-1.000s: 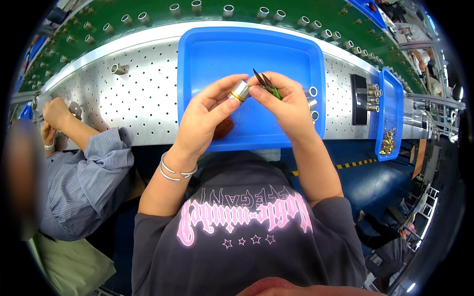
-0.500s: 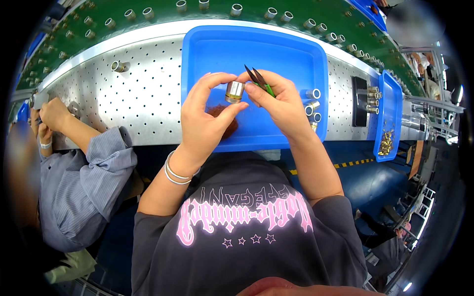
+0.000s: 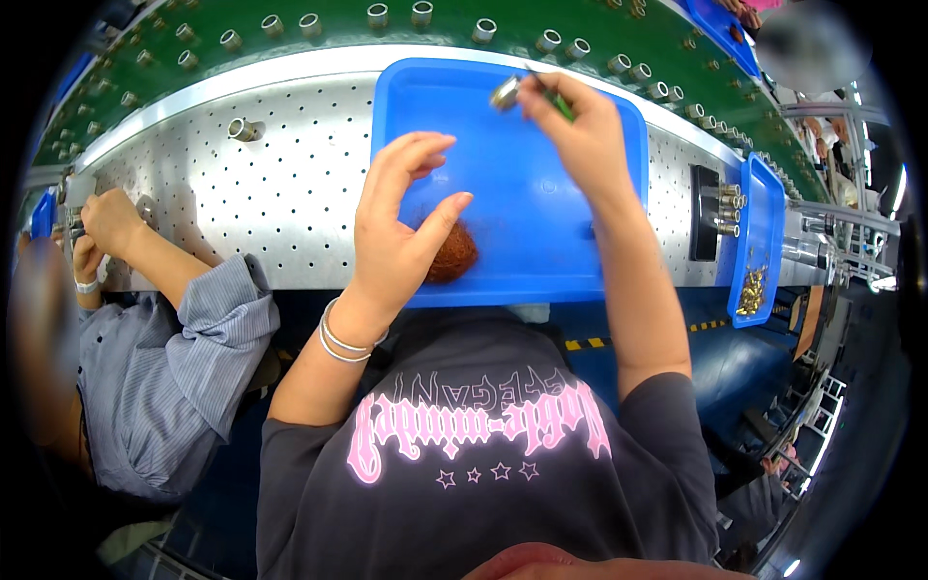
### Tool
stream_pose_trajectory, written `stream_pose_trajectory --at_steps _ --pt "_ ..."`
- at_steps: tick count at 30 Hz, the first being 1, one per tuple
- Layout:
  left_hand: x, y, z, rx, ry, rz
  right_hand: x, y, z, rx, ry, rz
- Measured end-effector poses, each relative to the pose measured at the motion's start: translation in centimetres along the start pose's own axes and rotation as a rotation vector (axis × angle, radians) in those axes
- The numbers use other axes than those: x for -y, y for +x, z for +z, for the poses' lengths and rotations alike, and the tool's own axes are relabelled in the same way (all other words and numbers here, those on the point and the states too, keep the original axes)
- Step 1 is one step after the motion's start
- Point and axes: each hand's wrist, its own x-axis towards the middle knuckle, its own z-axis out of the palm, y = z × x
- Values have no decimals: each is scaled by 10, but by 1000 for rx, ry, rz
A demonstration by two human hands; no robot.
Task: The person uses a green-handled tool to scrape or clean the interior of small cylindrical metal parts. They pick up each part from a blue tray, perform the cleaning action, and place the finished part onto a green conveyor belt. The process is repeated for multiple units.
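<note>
The right hand has its grip closed on a metal sleeve, pinched at the fingertips over the far part of the blue tray. A green-handled pointed tool is tucked in the same grip, presumably so it needn't be put down. The left hand is released, fingers spread, just beside a brown fibrous ball, probably placed for easy reach. The tray's raised rim likely contains loose pieces on the perforated table.
</note>
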Motion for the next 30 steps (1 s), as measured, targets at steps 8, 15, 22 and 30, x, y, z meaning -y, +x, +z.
stream_pose_trajectory --at_steps 8,15,22,30 --pt "7 -10 -29 230 -62 -143 -70 95 -15 -144 -747 -22" --pt "15 -13 -37 18 -152 -127 -25 84 31 -103 -533 71" --pt "11 -23 -54 23 -239 -195 13 63 165 328 -428 -492" --pt "8 -33 -83 -59 -229 -182 11 82 240 415 -732 -579"
